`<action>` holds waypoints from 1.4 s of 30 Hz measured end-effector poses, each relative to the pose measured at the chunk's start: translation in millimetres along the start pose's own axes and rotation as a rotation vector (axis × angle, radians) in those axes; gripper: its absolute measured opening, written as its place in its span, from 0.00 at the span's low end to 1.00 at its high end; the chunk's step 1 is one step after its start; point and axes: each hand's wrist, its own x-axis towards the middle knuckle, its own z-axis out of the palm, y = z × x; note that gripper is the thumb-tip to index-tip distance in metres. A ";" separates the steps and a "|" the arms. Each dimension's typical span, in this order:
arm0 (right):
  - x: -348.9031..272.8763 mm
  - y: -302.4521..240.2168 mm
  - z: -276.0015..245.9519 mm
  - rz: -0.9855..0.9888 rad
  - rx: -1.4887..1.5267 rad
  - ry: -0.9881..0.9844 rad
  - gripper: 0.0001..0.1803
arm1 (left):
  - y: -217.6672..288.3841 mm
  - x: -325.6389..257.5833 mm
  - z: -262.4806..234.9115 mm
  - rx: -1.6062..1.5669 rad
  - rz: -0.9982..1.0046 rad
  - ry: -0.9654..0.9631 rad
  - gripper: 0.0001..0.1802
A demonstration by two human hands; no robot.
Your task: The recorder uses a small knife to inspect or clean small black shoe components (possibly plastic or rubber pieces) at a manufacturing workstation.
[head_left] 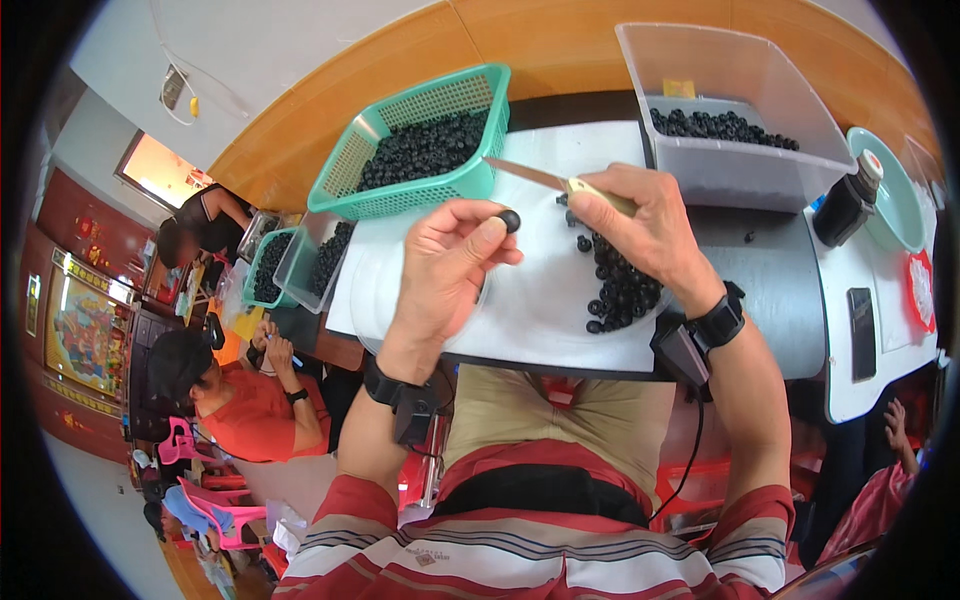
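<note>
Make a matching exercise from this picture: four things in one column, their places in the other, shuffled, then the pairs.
Things:
1. knife
2. single dark berry
3. green basket
4. dark bottle

Places:
A. pinched in the left hand
B. on the table, right of the clear tub
C. in the right hand
D. far left on the white board, full of berries

Pairs: 1-C, 2-A, 3-D, 4-B

Knife handle (600, 193) hidden in fist.
</note>
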 end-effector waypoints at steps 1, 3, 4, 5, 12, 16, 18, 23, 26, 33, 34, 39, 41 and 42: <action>2.2 0.0 2.7 0.013 0.010 -0.009 0.22 | 4.2 -2.9 -8.8 0.185 0.027 0.035 0.09; 1.9 2.4 2.2 0.015 0.004 0.042 0.23 | 5.0 -4.8 -28.2 0.485 0.051 0.067 0.10; 3.3 5.3 3.1 -0.004 0.013 0.057 0.23 | 7.8 -6.9 -37.0 0.618 0.044 0.086 0.10; 3.7 6.6 3.9 0.008 0.019 0.052 0.23 | 9.5 -8.9 -45.5 0.752 0.038 0.102 0.10; 3.0 12.4 6.0 -0.031 -0.013 0.074 0.24 | 6.6 -19.2 -73.9 1.098 -0.152 0.082 0.08; 1.4 12.1 5.1 -0.017 0.009 0.093 0.25 | 10.9 -13.0 -47.2 1.174 -0.146 0.076 0.09; 1.7 11.3 5.4 0.008 0.011 0.079 0.25 | 4.8 -6.7 -34.9 1.202 -0.095 0.095 0.10; 2.1 14.7 6.6 -0.038 0.057 0.108 0.23 | -22.0 24.6 5.2 1.251 0.113 -0.174 0.11; 3.7 17.9 3.5 -0.031 0.059 0.120 0.23 | -37.6 42.3 19.2 1.363 0.146 -0.286 0.11; 4.6 12.1 0.5 -0.069 0.089 0.134 0.22 | -59.0 57.6 16.3 1.405 0.068 -0.372 0.09; 4.0 10.0 -0.9 -0.068 0.090 0.128 0.21 | -58.2 57.0 18.5 1.393 0.053 -0.373 0.09; 3.6 15.8 1.5 -0.078 0.105 0.139 0.21 | -53.2 49.8 27.1 1.374 -0.009 -0.394 0.10; 3.7 17.9 2.8 -0.077 0.113 0.141 0.20 | -52.7 47.6 27.8 1.377 0.017 -0.433 0.11; 3.6 17.7 2.3 -0.077 0.112 0.143 0.20 | -53.0 46.8 27.5 1.377 0.018 -0.435 0.11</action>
